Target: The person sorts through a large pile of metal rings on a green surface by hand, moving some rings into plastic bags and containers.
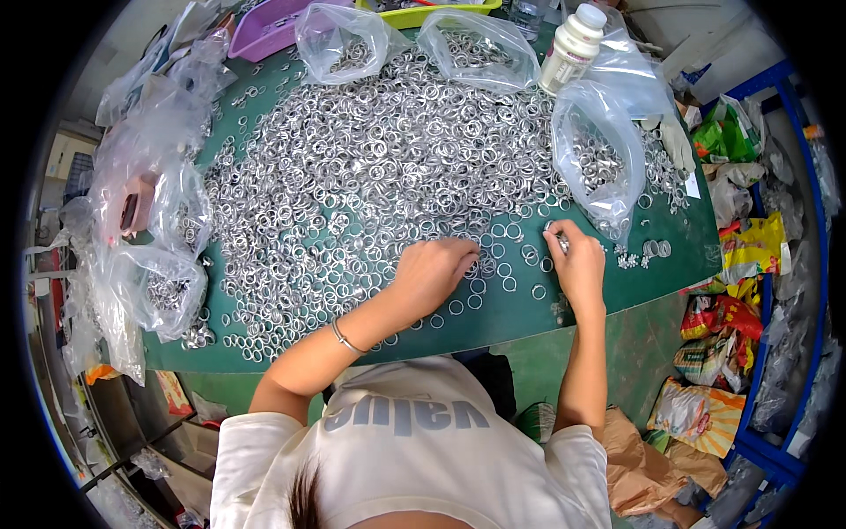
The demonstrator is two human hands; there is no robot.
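A wide heap of silver metal rings covers most of the green table. At the heap's near edge, my left hand is closed, its fingertips pressed together down among loose rings. Whatever lies between those fingertips is hidden. To its right, my right hand has its fingers curled round silver rings, which show between thumb and forefinger. Single rings lie scattered flat between the two hands. Just right of my right hand stand a short row of rings and a cluster of small silver pieces.
Clear plastic bags of rings stand at the back, at the right and at the left. A white bottle, a purple tray and a yellow-green tray line the far side. Blue shelving stands right of the table.
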